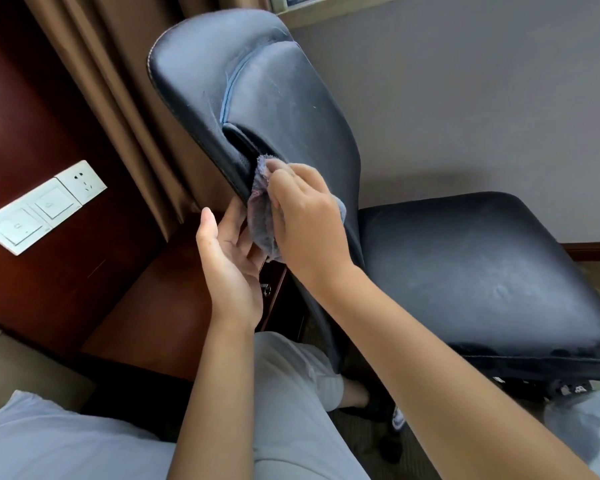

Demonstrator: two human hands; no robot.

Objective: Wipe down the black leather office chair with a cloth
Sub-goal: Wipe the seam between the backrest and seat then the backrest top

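Note:
The black leather office chair fills the middle of the view, its tall backrest tilted toward me and its seat to the right. A grey-purple cloth is pressed against the backrest's left edge, just below a gap in the padding. My right hand grips the cloth with curled fingers. My left hand sits behind the backrest's edge, palm up and fingers extended, touching the rear of the backrest and the cloth's lower end. Part of the cloth is hidden by my right hand.
A dark wooden panel with white switches and a socket is at the left. A brown curtain hangs behind the chair. A wooden cabinet stands below my left hand. My legs in light trousers are close to the chair.

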